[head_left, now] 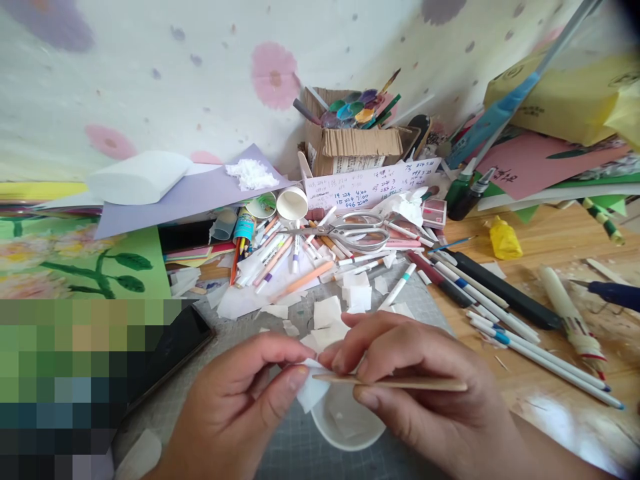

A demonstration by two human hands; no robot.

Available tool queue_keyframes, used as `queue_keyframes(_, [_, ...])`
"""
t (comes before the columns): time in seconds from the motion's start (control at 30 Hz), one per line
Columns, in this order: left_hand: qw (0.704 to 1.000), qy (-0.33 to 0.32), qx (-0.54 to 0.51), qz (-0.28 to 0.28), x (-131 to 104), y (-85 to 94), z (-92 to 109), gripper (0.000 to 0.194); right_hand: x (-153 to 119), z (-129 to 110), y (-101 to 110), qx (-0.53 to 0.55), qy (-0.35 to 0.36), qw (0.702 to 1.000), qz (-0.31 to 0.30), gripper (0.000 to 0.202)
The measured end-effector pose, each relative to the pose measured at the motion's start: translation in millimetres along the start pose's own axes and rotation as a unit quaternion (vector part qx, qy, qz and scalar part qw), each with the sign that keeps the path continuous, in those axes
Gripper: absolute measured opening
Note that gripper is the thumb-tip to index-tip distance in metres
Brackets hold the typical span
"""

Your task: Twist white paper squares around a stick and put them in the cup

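My left hand pinches a small piece of white paper between thumb and index finger. Pinched in my right hand is a thin wooden stick, its pointed end lying against the paper. Fingertips of my right hand are also close to the paper's upper edge. Below both hands sits a small white bowl, partly hidden by them, with a pale scrap inside. Torn white paper pieces lie on the grey cutting mat just beyond my hands.
Scissors rest on a heap of markers. Behind stands a cardboard box of brushes. A dark phone-like object lies at left. Pens, a yellow lump and dark bottles are at right.
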State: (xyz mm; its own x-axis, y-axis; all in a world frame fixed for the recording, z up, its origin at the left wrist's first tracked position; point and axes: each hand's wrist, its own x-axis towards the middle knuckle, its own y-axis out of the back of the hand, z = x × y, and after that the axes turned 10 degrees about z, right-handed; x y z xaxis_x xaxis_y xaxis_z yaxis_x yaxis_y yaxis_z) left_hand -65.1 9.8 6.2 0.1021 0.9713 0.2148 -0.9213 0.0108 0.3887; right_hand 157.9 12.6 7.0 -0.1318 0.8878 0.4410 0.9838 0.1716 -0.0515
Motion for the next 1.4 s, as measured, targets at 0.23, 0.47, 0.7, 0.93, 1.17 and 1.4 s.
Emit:
queue_keyframes(0.23, [0.999,0.013,-0.030,0.025,-4.6,-1.5,-3.0,0.025,-0.8,5.0,-3.7,0.063,-0.053,0.992,0.095,0.018])
queue_keyframes(0.47, [0.998,-0.030,0.008,0.058,-3.1,-1.9,-2.9,0.026,4.3,15.2,7.3,0.169,-0.107,0.968,0.151,0.010])
queue_keyframes(0.7, [0.996,-0.032,0.021,0.084,-1.1,-4.7,-0.9,0.025,12.2,3.4,28.7,0.119,-0.118,0.984,0.058,0.010])
queue_keyframes(0.93, [0.997,0.028,-0.036,0.070,-4.6,-2.9,-11.4,0.024,18.9,-11.8,32.2,-0.100,-0.011,0.993,-0.065,0.016])
queue_keyframes(1.17, [0.993,0.068,-0.076,0.067,-5.4,-4.2,-14.0,0.021,15.7,-20.5,33.8,-0.136,0.013,0.972,-0.193,0.020])
queue_keyframes(1.4, [0.982,0.136,-0.106,0.079,-5.6,-5.1,-12.8,0.014,13.4,-23.2,27.4,-0.173,0.019,0.960,-0.219,0.021])
